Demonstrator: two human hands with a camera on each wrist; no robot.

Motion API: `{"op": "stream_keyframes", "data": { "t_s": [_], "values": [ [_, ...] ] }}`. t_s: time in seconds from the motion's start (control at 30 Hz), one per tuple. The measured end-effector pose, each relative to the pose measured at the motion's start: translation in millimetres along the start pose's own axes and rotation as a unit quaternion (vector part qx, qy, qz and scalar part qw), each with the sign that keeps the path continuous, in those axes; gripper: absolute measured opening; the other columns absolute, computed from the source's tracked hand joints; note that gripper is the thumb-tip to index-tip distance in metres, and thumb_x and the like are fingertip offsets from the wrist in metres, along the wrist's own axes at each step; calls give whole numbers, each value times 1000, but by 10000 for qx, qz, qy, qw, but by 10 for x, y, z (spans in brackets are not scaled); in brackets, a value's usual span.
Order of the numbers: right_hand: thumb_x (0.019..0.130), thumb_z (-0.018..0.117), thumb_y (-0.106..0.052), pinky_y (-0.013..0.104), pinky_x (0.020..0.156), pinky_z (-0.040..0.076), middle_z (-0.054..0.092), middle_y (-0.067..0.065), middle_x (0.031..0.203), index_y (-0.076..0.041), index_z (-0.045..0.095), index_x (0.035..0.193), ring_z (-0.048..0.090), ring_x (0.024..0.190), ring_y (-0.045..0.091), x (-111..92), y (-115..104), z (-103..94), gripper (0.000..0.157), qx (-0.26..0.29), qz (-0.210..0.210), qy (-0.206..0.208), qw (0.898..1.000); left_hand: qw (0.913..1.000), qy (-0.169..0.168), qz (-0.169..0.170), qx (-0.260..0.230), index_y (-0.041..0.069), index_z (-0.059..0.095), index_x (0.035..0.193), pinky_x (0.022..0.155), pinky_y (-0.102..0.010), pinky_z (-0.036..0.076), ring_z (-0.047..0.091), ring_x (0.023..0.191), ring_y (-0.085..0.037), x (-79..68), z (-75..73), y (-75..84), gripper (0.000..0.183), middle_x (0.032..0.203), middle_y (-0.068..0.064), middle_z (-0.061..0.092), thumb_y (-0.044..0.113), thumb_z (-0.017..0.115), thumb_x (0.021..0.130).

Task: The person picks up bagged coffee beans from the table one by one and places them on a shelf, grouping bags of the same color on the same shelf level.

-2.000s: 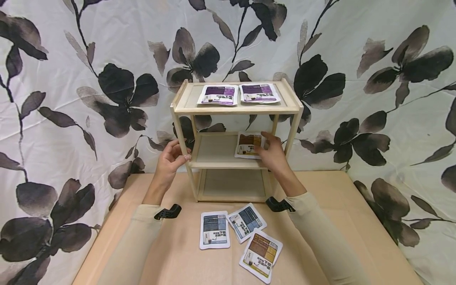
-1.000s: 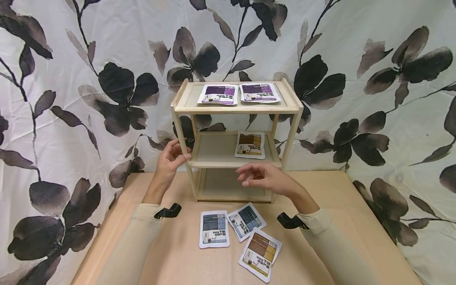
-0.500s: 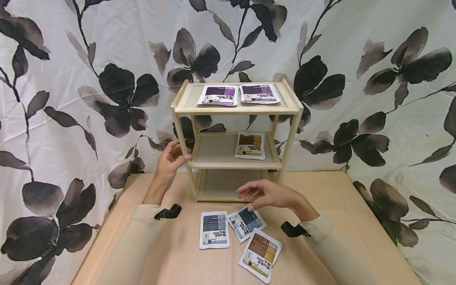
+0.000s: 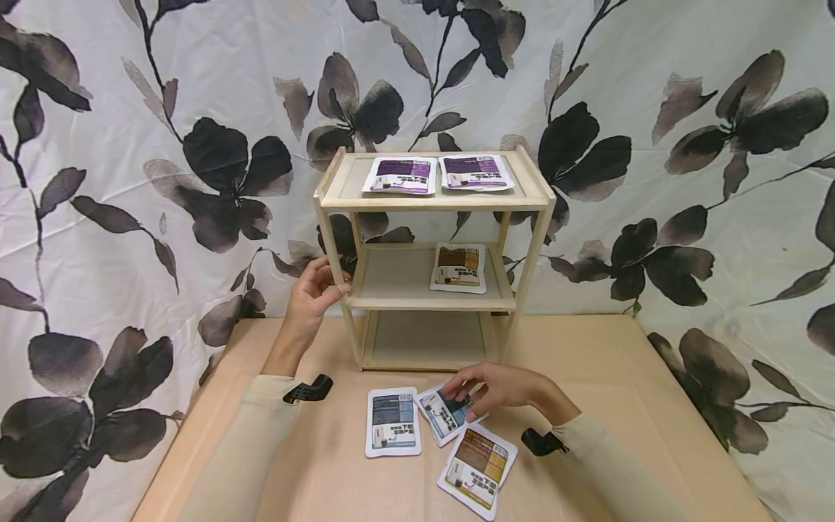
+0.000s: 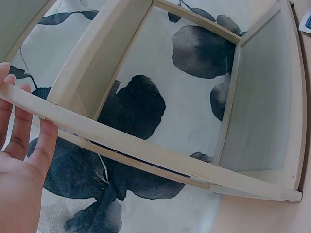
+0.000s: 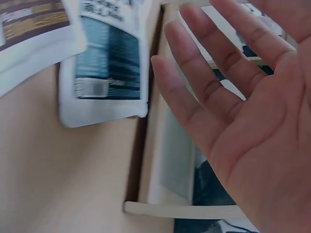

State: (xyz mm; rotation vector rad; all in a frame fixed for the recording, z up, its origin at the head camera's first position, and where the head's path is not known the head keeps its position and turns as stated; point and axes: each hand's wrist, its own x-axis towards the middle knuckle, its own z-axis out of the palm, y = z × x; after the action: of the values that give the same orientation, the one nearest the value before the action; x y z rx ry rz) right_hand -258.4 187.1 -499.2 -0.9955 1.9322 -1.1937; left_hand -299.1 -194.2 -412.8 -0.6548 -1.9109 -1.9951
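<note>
My left hand point(image 4: 310, 296) holds the front left post of a pale wooden three-tier rack point(image 4: 430, 305); in the left wrist view its fingers bend round that post point(image 5: 146, 151). Over a tilted blue-labelled pouch point(image 4: 441, 420) hovers my right hand point(image 4: 505, 386), fingers loosely bent and nothing in them. The right wrist view shows its palm point(image 6: 262, 131) beside this blue pouch. A brown-labelled pouch point(image 4: 475, 470) lies nearer me, with another pouch's edge under it. To the left is a second blue-labelled pouch point(image 4: 393, 424), lying straight.
Two purple-labelled pouches, a left one point(image 4: 401, 175) and a right one point(image 4: 476, 172), lie on the top tier. The middle tier bears a brown-labelled pouch point(image 4: 458, 267) on its right side. Behind the table point(image 4: 600, 362) hangs a flower-patterned cloth point(image 4: 457, 109).
My right hand has let go of the brown pouch on the middle tier and come down toward me, over the tilted blue pouch. The left hand has stayed on the post.
</note>
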Motion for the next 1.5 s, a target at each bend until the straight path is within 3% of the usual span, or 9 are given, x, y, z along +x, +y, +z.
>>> {"op": "stream_keyframes", "data": {
  "t_s": [0.3,0.47,0.67,0.87,1.07,1.3,1.5],
  "values": [
    [80,85,-6,53,97,49,64,6,127,-11,69,127,58,116,38,-108,136,118,50,-629,697,247,9953,10000,-4,28,22,15,58,136,91,-29,48,60,101,-18,-2,5,1,50,107,1,66,-7,67,92],
    [78,87,-7,45,93,52,64,4,120,-15,71,124,60,111,32,-138,234,175,48,-943,767,264,9922,10000,-6,14,43,14,57,136,91,-29,48,60,101,-18,-4,3,1,50,107,2,66,-7,67,92],
    [77,86,-4,40,89,54,66,9,113,-9,71,120,62,103,30,-196,285,170,46,-1010,707,406,9915,10000,15,7,52,14,58,136,91,-31,48,60,101,-19,-1,0,1,49,112,-17,63,-6,68,92],
    [76,86,-1,30,79,54,65,17,102,-1,69,118,61,92,31,-254,293,160,45,-949,734,457,9917,10000,45,-19,54,15,58,135,91,-29,48,60,101,-19,-6,-2,2,49,109,-7,66,-6,69,92],
    [75,85,3,21,69,49,62,21,94,3,65,111,60,81,26,-287,302,212,41,-844,842,641,9908,10000,35,22,4,11,57,136,90,-30,48,60,101,-20,3,2,6,49,112,-23,61,-6,69,92],
    [70,91,-1,19,66,49,56,15,96,-1,60,112,57,75,13,-251,337,349,52,-980,697,731,9900,10000,46,-10,-56,3,53,140,90,-28,51,60,105,-31,9,6,22,53,108,-2,66,-7,69,91],
    [75,87,-1,19,67,49,61,19,93,1,62,111,57,76,13,-244,348,342,44,-738,488,592,9943,10000,14,-54,-64,10,56,139,90,-28,51,60,105,-32,9,13,24,52,107,0,66,-6,69,91]
  ]
}}
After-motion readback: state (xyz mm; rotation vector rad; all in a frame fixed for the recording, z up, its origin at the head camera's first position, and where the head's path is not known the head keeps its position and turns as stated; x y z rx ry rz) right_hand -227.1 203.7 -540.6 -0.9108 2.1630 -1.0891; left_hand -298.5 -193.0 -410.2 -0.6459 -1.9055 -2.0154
